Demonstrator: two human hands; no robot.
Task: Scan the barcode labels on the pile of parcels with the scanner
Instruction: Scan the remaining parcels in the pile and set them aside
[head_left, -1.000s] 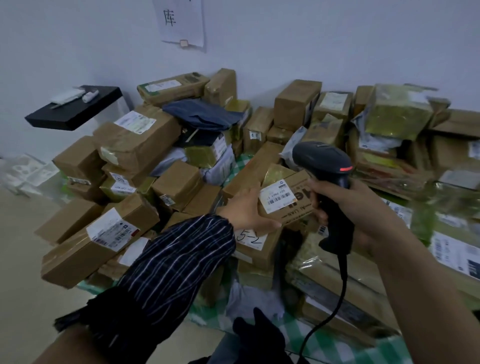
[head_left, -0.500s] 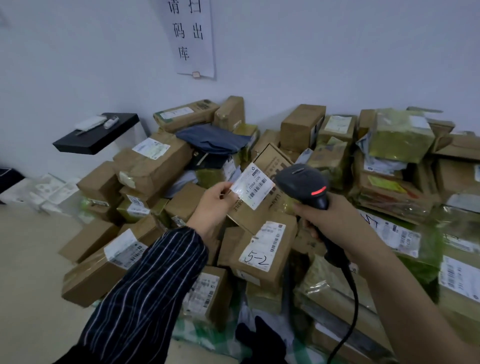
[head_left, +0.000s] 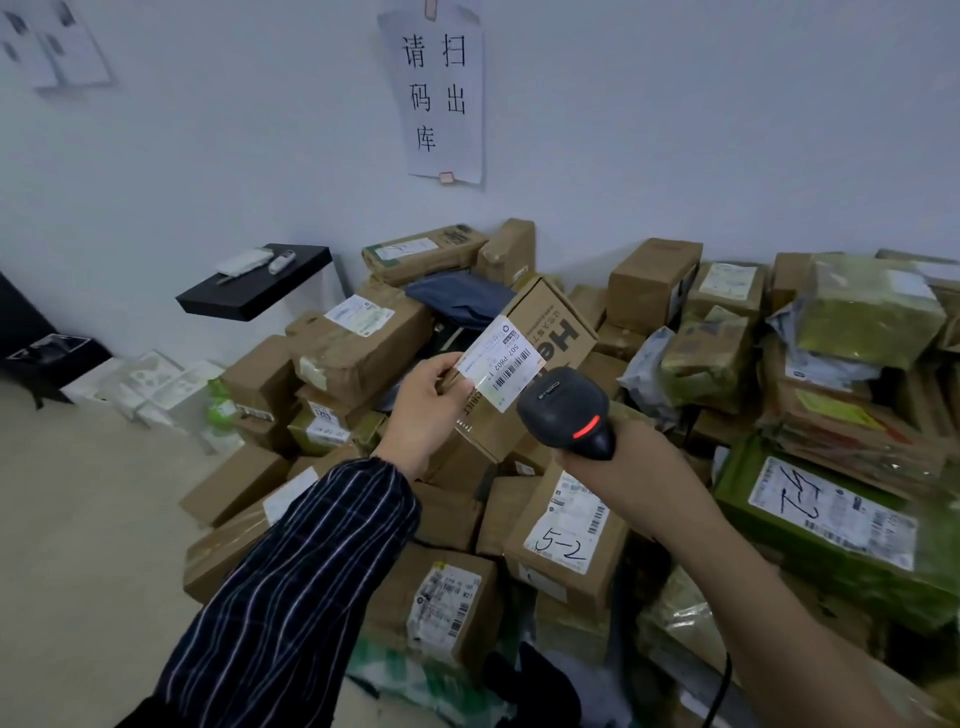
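Observation:
My left hand (head_left: 428, 402) grips a brown cardboard parcel (head_left: 550, 332) and holds it lifted above the pile, tilted, with its white barcode label (head_left: 501, 364) facing me. My right hand (head_left: 628, 457) grips a black corded scanner (head_left: 569, 410) with a red light lit on its head. The scanner's head sits just below and right of the label, close to it. The pile of parcels (head_left: 358, 348) spreads below and behind both hands, against the wall.
A box marked "5-2" (head_left: 563, 535) lies under the hands. Green-wrapped parcels (head_left: 841, 525) are stacked on the right. A black shelf (head_left: 254, 288) juts from the wall at left. A paper sign (head_left: 439, 93) hangs above. Bare floor (head_left: 88, 545) lies at left.
My left hand has lifted the parcel off the pile and tilted its label up. My right hand brought the scanner closer beneath the label. The camera view rose toward the wall.

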